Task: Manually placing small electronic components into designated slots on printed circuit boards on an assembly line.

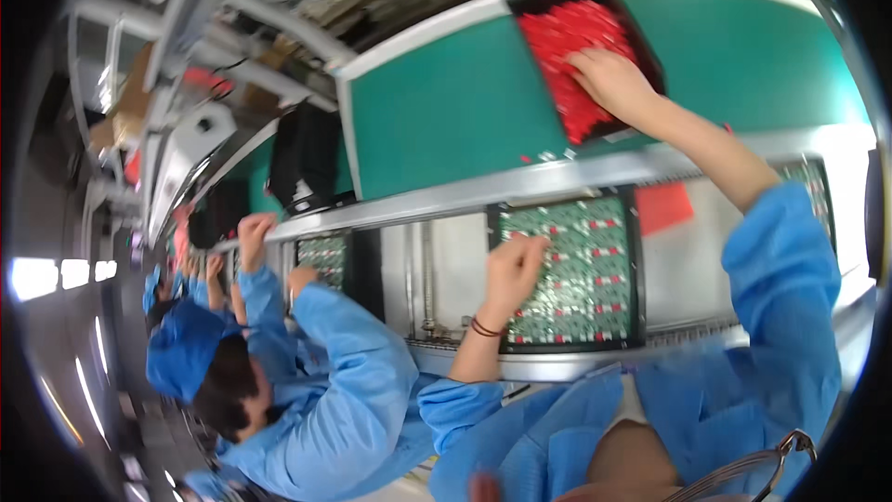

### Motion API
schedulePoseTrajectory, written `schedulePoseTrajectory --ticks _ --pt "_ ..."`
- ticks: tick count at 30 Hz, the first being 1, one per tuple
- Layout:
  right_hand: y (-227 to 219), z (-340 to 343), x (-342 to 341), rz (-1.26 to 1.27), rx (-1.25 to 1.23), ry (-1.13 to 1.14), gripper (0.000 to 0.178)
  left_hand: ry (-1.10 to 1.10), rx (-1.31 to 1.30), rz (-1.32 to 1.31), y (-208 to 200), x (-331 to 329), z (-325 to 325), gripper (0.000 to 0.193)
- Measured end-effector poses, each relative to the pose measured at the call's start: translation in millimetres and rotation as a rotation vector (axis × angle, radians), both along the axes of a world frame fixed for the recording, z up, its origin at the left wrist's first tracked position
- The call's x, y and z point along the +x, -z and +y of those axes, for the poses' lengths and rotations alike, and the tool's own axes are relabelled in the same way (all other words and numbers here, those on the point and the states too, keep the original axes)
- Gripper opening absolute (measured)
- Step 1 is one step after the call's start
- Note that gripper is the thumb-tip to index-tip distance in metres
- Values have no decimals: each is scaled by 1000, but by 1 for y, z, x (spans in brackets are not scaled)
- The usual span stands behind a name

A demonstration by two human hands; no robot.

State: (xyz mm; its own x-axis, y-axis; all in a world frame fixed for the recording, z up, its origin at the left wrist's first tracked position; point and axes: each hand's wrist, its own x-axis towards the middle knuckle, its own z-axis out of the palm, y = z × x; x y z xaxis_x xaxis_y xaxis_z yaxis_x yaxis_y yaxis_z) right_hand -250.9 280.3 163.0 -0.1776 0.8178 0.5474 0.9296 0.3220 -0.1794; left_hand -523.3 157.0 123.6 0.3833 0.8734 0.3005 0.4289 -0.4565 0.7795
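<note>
My left hand [516, 274] is closed, its fingers curled together above the left part of a green circuit board panel [581, 293] in a black frame. Whatever it may hold is hidden. Small red parts sit in rows across the panel. My right hand [613, 84] reaches over a black bin [646, 51] heaped with small red parts [567, 28]. Its fingers are stretched out with the tips among those parts, and thumb and forefinger look apart.
The panel lies on a metal conveyor [446, 270], beside a red sheet [663, 207]. Beyond it runs a green bench top [427, 112] with a few stray bits near the bin. Close at my left, a co-worker in a blue cap [190, 344] works at another framed board [322, 258].
</note>
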Motion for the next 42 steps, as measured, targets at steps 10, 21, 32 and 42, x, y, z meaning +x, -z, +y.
schedulePoseTrajectory --ticks 10,21,32,42 --pt "15 -17 36 61 -117 44 24 -359 51 486 37 -23 23 28" --pt "27 -96 4 227 -112 -442 15 59 -549 -194 11 28 17 35" --pt "121 -159 -31 654 -547 -372 13 429 -1506 -602 85 52 31 35" --pt "160 -161 -49 852 -466 -293 19 402 -1367 -387 125 36 45 23"
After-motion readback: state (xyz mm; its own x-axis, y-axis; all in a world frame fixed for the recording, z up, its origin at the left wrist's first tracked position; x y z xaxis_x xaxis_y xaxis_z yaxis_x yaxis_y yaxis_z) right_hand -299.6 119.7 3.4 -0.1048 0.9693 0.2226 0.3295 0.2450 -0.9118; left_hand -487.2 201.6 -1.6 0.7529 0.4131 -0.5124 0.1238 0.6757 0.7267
